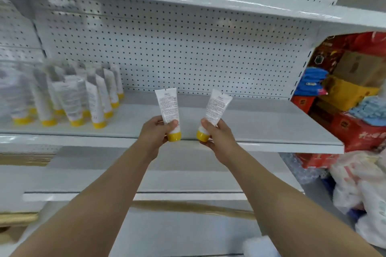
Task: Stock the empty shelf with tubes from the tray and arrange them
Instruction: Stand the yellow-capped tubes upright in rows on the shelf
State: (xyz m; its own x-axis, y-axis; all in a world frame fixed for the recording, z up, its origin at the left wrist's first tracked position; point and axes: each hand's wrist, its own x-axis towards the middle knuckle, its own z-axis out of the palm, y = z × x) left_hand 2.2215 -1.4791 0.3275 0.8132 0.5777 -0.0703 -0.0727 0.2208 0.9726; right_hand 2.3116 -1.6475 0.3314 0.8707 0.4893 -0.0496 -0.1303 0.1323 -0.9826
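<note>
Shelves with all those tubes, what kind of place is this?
Probably a shop: white metal shelves with a perforated back panel, rows of identical white plastic tubes with yellow caps standing there, and red and yellow cardboard boxes piled alongside.

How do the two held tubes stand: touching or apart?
Apart. The head view shows shelf between the left tube and the right tube.

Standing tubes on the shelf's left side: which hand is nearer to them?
Left. The left hand, holding the upright tube, is right of the standing tubes; the right hand, holding the tilted tube, is farther right, beyond the left hand.
</note>
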